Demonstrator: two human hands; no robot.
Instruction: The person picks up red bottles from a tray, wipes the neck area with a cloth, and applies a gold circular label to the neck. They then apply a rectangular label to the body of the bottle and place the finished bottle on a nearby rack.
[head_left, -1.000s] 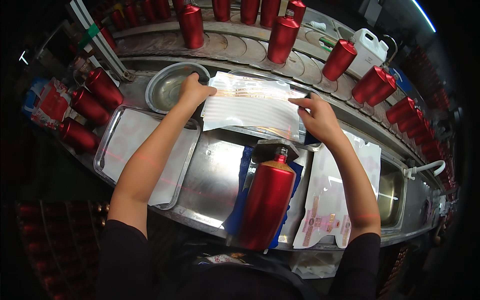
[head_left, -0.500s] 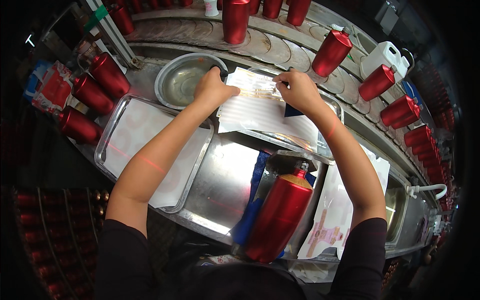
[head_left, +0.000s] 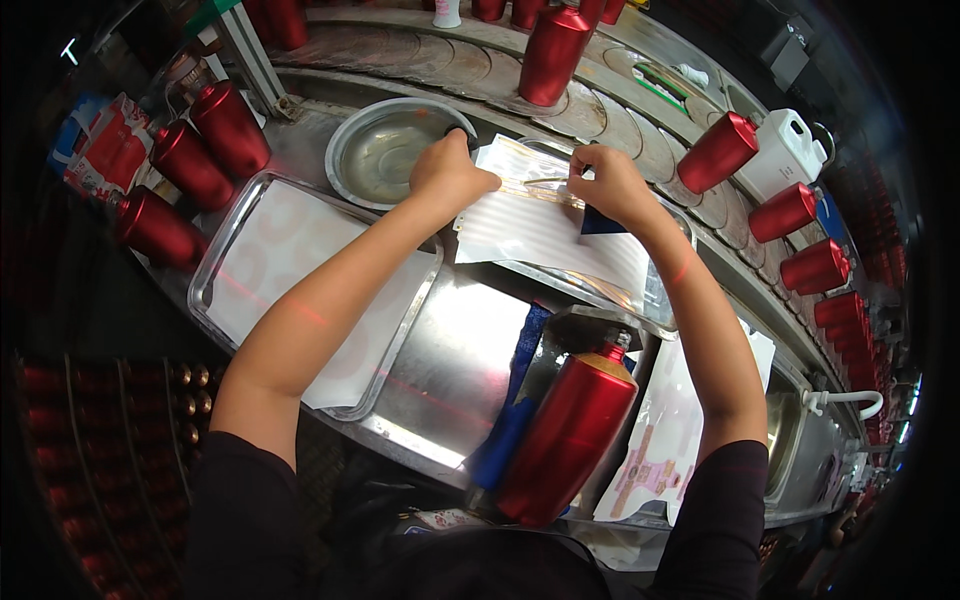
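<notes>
My left hand [head_left: 450,175] grips the left edge of a white sheet [head_left: 525,232] marked with thin gold strips, thumb on top, beside the metal bowl. A dark band shows on one of its fingers. Fingertips pinched, my right hand [head_left: 612,185] holds the end of a narrow gold strip [head_left: 545,181] just above the sheet's upper part. Under the sheet lies a metal tray [head_left: 672,300], with a dark blue patch near my right wrist. Nearer to me, a large red bottle [head_left: 572,435] leans on a support with blue cloth [head_left: 507,430].
A metal bowl of liquid [head_left: 350,150] stands at the back left. A paper-lined tray [head_left: 385,370] lies under my left forearm, printed sheets [head_left: 650,440] by my right. Red bottles [head_left: 720,152] stand along a plated conveyor [head_left: 450,65]. A white jug [head_left: 785,155] is behind them.
The gold strip now shows stretched from my right fingertips, which have shifted slightly up off the sheet. My left hand keeps its grip. Bottles on the conveyor have moved along; the view has shifted slightly.
</notes>
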